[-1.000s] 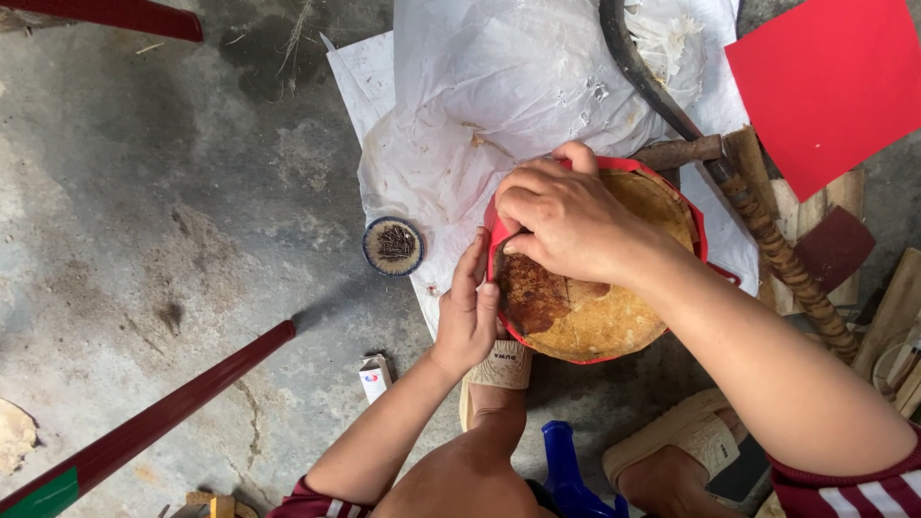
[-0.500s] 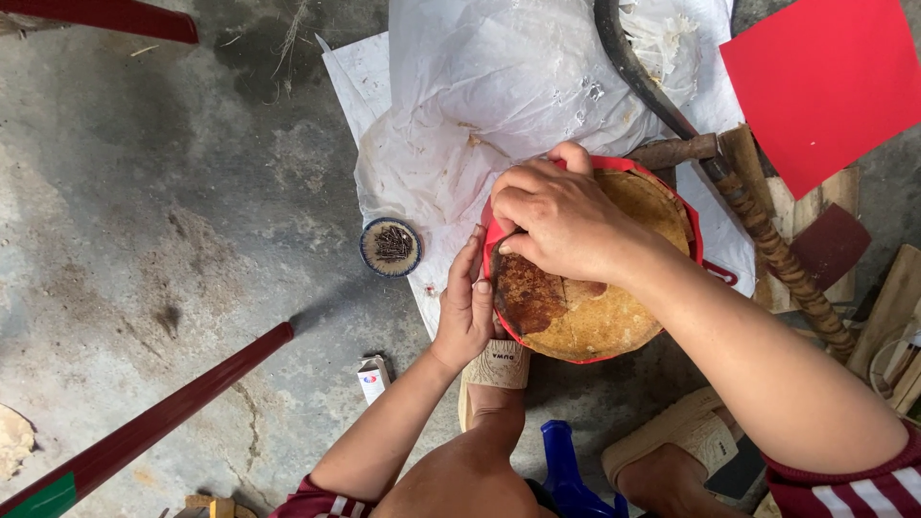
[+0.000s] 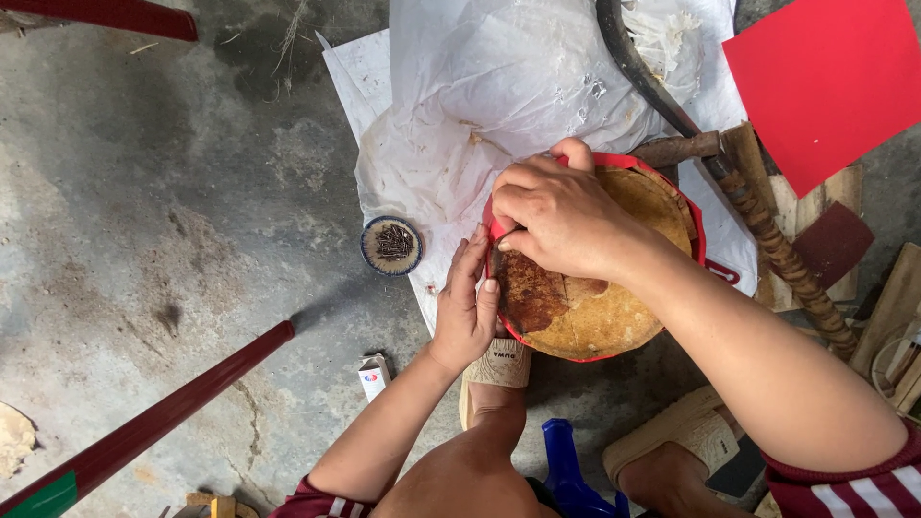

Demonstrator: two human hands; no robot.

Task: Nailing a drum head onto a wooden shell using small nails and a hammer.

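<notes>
A round drum-like object (image 3: pixel 614 317) with a tan, brown-stained skin top and a red band around its rim rests on the floor between my feet. My left hand (image 3: pixel 467 307) presses flat against its left side, fingers on the red band. My right hand (image 3: pixel 556 216) lies on top at the upper left edge, with fingers curled and pinching the red band (image 3: pixel 693 216) against the rim.
A small round tin of dark nails (image 3: pixel 391 244) sits left of the drum. White crumpled plastic sheet (image 3: pixel 508 86) lies behind. A red paper sheet (image 3: pixel 825 77), wooden pieces (image 3: pixel 767 230), a dark red pole (image 3: pixel 153 422) and a small box (image 3: pixel 373 376) lie around on concrete.
Almost nothing differs; my right hand's fingers shifted slightly on the rim while the left hand stayed pressed against the side.
</notes>
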